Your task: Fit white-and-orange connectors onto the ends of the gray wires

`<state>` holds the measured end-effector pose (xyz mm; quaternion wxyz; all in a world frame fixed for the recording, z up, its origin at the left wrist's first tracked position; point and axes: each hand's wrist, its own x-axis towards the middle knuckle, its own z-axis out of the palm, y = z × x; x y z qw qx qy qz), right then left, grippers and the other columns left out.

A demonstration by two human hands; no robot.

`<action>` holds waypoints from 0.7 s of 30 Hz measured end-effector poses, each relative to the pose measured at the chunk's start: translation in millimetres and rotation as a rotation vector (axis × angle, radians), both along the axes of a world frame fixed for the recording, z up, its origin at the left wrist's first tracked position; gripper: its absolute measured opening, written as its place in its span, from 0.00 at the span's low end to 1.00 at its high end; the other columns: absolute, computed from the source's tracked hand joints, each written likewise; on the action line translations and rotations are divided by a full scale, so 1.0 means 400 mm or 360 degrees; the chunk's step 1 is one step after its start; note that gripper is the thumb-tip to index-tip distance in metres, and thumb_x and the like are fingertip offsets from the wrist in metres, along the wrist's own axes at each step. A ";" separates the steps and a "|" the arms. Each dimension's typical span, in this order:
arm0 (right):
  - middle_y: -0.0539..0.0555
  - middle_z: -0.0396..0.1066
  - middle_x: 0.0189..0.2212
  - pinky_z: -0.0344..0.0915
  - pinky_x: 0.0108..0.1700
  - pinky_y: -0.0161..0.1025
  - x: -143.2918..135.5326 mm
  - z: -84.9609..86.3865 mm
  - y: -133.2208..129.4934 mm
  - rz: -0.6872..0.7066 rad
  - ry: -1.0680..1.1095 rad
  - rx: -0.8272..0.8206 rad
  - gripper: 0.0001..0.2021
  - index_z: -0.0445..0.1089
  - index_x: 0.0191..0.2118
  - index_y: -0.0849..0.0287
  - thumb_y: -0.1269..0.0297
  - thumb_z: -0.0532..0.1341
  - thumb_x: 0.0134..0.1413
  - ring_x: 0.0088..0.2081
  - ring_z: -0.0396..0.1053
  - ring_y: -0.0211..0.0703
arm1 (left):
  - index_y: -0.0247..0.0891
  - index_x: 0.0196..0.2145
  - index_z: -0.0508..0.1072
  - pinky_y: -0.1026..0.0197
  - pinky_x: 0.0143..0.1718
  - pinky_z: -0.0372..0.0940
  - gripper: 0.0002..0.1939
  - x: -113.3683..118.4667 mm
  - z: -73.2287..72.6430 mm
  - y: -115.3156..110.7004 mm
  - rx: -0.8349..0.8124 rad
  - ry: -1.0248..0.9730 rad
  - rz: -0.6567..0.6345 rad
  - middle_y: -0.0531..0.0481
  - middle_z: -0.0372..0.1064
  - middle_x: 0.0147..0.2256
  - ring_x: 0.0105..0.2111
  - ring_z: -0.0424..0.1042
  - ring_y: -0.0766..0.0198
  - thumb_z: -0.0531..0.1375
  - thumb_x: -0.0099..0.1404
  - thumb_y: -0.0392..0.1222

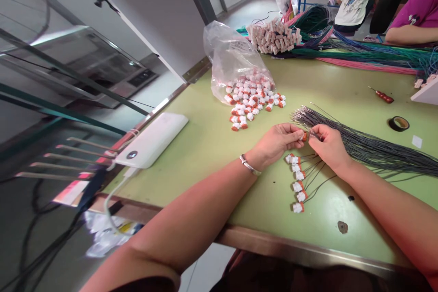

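My left hand [278,140] pinches a small white and orange connector [303,136] at its fingertips. My right hand [327,143] meets it from the right and grips a thin dark wire at the connector. That wire comes from a long bundle of grey wires [369,146] lying across the green table [205,141]. Just below my hands lies a row of several connectors with wires fitted [297,182]. A loose pile of the same connectors [251,100] spills from a clear plastic bag [232,61] farther back.
A white power bank [152,139] with a cable lies at the table's left edge. A red-handled screwdriver [382,96] and a roll of black tape [398,123] sit at the right. Coloured wire bundles [356,52] and stacked connectors [273,36] fill the far side, where other people sit.
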<state>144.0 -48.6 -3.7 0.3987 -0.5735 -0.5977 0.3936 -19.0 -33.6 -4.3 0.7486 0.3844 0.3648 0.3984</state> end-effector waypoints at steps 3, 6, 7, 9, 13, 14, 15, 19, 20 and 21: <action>0.44 0.56 0.15 0.48 0.21 0.34 -0.002 -0.001 0.000 -0.0011 -0.0062 0.0014 0.04 0.64 0.24 0.58 0.63 0.58 0.39 0.18 0.49 0.32 | 0.31 0.28 0.72 0.67 0.32 0.66 0.10 -0.001 -0.001 0.001 -0.0007 0.0000 0.0006 0.53 0.71 0.26 0.25 0.71 0.73 0.69 0.53 0.38; 0.44 0.57 0.16 0.49 0.21 0.34 -0.007 -0.003 0.001 -0.0008 -0.0103 0.0053 0.05 0.64 0.24 0.58 0.63 0.57 0.38 0.19 0.50 0.32 | 0.31 0.28 0.71 0.67 0.30 0.66 0.10 0.003 -0.002 0.001 0.0011 0.0001 0.0018 0.53 0.71 0.25 0.24 0.70 0.73 0.69 0.54 0.37; 0.44 0.57 0.16 0.49 0.21 0.34 -0.008 -0.004 0.001 -0.0009 -0.0109 0.0070 0.05 0.64 0.24 0.58 0.63 0.57 0.38 0.19 0.50 0.32 | 0.31 0.28 0.71 0.68 0.30 0.66 0.10 0.005 -0.002 0.001 0.0020 -0.0001 0.0024 0.53 0.71 0.25 0.23 0.70 0.73 0.69 0.54 0.37; 0.45 0.58 0.16 0.50 0.22 0.34 -0.009 -0.005 0.001 -0.0009 -0.0101 0.0079 0.05 0.64 0.24 0.58 0.62 0.57 0.38 0.19 0.51 0.33 | 0.30 0.27 0.71 0.68 0.29 0.66 0.11 0.009 -0.001 0.001 0.0036 -0.0001 0.0038 0.54 0.71 0.24 0.23 0.69 0.74 0.69 0.53 0.37; 0.44 0.57 0.15 0.50 0.21 0.34 -0.006 -0.002 0.002 0.0016 -0.0026 0.0017 0.05 0.63 0.25 0.57 0.62 0.57 0.39 0.18 0.52 0.33 | 0.30 0.27 0.72 0.68 0.29 0.66 0.12 0.012 0.003 0.000 0.0048 0.0031 0.0024 0.54 0.71 0.24 0.23 0.70 0.73 0.71 0.51 0.38; 0.44 0.57 0.15 0.50 0.21 0.34 -0.005 0.000 0.002 0.0030 -0.0022 -0.0001 0.05 0.63 0.25 0.57 0.62 0.57 0.39 0.18 0.52 0.33 | 0.31 0.27 0.72 0.68 0.30 0.66 0.12 0.011 0.004 0.000 0.0049 0.0036 0.0022 0.54 0.71 0.24 0.24 0.70 0.73 0.71 0.51 0.38; 0.44 0.57 0.15 0.49 0.20 0.34 -0.004 0.002 0.002 0.0038 -0.0030 -0.0012 0.05 0.63 0.24 0.57 0.62 0.57 0.39 0.17 0.52 0.33 | 0.31 0.27 0.71 0.68 0.30 0.66 0.12 0.011 0.004 -0.001 0.0052 0.0040 0.0024 0.54 0.71 0.24 0.24 0.70 0.73 0.70 0.51 0.38; 0.44 0.56 0.14 0.48 0.20 0.34 -0.006 0.010 0.002 0.0031 -0.0077 -0.0005 0.04 0.63 0.24 0.57 0.63 0.57 0.40 0.17 0.51 0.32 | 0.31 0.28 0.71 0.68 0.30 0.65 0.09 0.009 0.003 0.000 0.0094 0.0091 0.0075 0.53 0.71 0.25 0.23 0.69 0.74 0.68 0.55 0.37; 0.43 0.56 0.14 0.48 0.20 0.34 -0.007 0.011 0.001 0.0033 -0.0065 -0.0007 0.04 0.63 0.24 0.57 0.63 0.58 0.40 0.17 0.51 0.32 | 0.32 0.28 0.70 0.68 0.30 0.65 0.09 0.007 0.003 0.002 0.0110 0.0121 0.0088 0.53 0.71 0.25 0.23 0.69 0.74 0.67 0.56 0.37; 0.43 0.56 0.14 0.48 0.20 0.34 -0.006 0.013 0.001 0.0039 -0.0038 -0.0012 0.05 0.63 0.24 0.57 0.63 0.58 0.41 0.17 0.51 0.32 | 0.32 0.27 0.70 0.68 0.29 0.64 0.08 0.004 0.004 0.005 0.0137 0.0163 0.0103 0.53 0.70 0.24 0.23 0.69 0.74 0.66 0.56 0.37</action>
